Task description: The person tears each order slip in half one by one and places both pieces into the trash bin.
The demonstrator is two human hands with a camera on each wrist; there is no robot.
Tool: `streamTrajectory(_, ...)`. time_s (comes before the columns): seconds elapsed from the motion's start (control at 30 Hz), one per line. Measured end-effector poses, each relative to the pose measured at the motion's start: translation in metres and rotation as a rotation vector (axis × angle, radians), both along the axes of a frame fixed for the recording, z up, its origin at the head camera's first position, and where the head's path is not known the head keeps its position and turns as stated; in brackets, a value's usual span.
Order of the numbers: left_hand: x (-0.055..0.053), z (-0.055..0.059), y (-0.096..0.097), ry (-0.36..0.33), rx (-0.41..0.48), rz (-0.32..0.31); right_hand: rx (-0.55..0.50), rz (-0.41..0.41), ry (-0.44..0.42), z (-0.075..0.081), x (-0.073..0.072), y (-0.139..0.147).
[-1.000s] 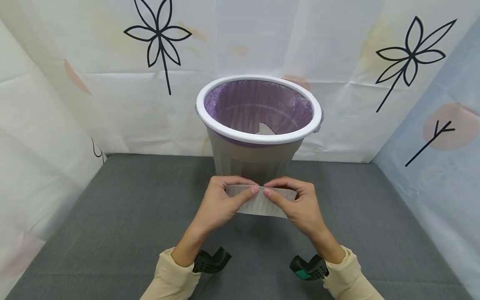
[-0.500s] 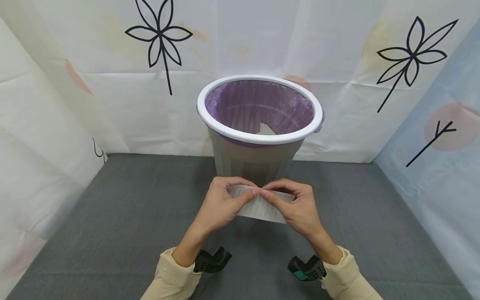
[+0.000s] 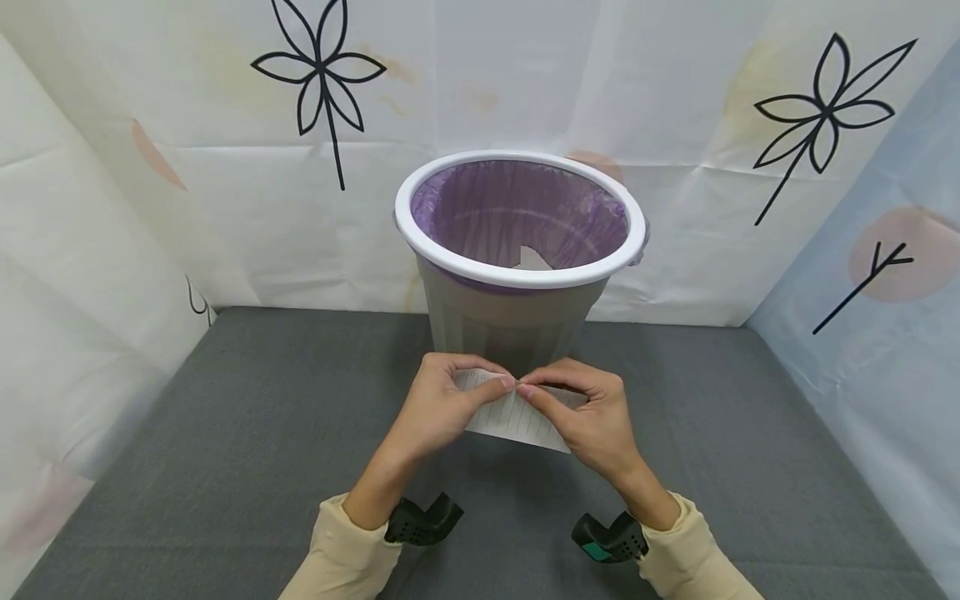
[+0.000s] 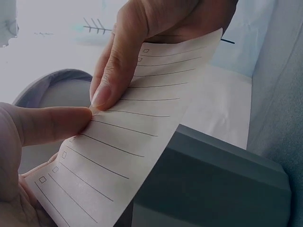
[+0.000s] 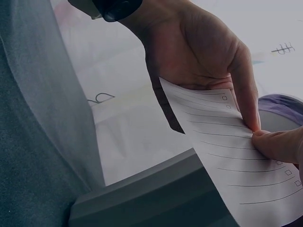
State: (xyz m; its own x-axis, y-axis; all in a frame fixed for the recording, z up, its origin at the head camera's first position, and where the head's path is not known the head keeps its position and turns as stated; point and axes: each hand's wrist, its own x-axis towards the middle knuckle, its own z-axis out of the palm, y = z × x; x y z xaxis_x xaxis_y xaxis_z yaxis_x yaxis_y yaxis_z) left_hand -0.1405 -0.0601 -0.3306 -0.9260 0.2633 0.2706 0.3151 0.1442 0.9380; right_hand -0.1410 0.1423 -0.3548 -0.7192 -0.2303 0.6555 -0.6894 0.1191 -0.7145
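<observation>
A sheet of lined paper with small checkboxes along one edge is held between my two hands, in front of the bin. My left hand pinches its upper edge between thumb and fingers near the middle. Right beside it, my right hand pinches the same edge, thumb tips almost meeting. In the left wrist view the paper bends where the thumbs press. The right wrist view shows the lined paper curving below the other hand's palm.
A grey trash bin with a white rim and purple liner stands behind the hands; a white scrap shows inside. Dark grey cloth covers the table. Printed white fabric hangs around it. Each wrist wears a black device.
Both hands stay together on the paper's edge. The right hand has shifted slightly left and down, and the paper has tilted, its lower right corner dropping.
</observation>
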Motion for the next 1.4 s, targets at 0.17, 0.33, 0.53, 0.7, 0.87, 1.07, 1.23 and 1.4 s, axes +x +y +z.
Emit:
streamTrajectory(0.17,0.0,0.002,-0.002,-0.036,0.007,-0.019,-0.011,0.004,0.016,0.0,0.0,-0.001)
streamTrajectory(0.33,0.0,0.003,-0.003,-0.083,0.019,-0.031,-0.017,0.007,0.02,0.0,0.001,-0.002)
streamTrajectory(0.53,-0.001,0.003,-0.004,-0.125,0.043,-0.042,-0.021,0.006,0.026,0.0,0.001,-0.002)
streamTrajectory(0.7,-0.003,0.002,-0.007,-0.149,0.068,-0.02,-0.042,0.011,0.028,0.001,0.002,-0.001)
streamTrajectory(0.87,-0.005,0.002,-0.011,-0.171,0.092,0.028,-0.072,0.016,0.054,0.002,0.002,0.0)
streamTrajectory(1.07,-0.007,0.003,-0.017,-0.194,0.128,0.069,-0.126,0.009,0.084,0.006,0.001,0.002)
streamTrajectory(1.23,-0.01,0.003,-0.023,-0.193,0.146,0.107,-0.149,0.0,0.089,0.009,0.001,0.005)
streamTrajectory(1.4,-0.013,0.003,-0.03,-0.193,0.16,0.158,-0.164,0.009,0.107,0.012,0.002,0.008)
